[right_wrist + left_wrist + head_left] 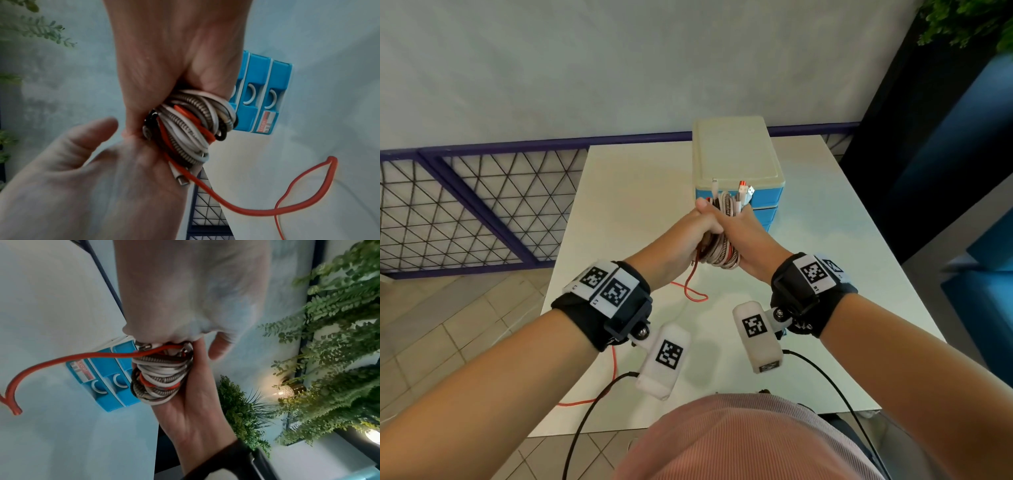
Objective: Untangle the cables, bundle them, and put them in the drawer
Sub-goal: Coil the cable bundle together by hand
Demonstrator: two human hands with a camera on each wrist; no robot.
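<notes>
A coiled bundle of cables [722, 236] is held up above the white worktop [626, 192], just in front of the drawer unit [736, 161]. The bundle is clasped from both sides: the left hand [688, 236] is wrapped round its left side with the thumb laid over the top, and the right hand [748, 236] is closed round its right side. In the wrist views the loops are seen pressed between the two palms.

The drawer unit has a cream top and blue drawer fronts [109, 378] with white curved handles. All the visible drawers are pushed in, so nothing of their contents can be seen.

One strand is not yet gathered — a red cable [693, 291] runs out of the underside of the bundle, loops on the worktop below the hands, and passes on towards the near left edge, where it hangs over. Thin black leads [592, 407] run from the wrist cameras towards the person's body. Beyond the worktop stand a purple-framed mesh fence [482, 205] and a grey wall; green foliage [329, 353] hangs at the right.

The bundle itself is made of white, silver-braided, red and dark strands wound in tight loops — several plug ends [743, 192] stick up out of its top, and a metal connector [182, 180] pokes from its lower end.
</notes>
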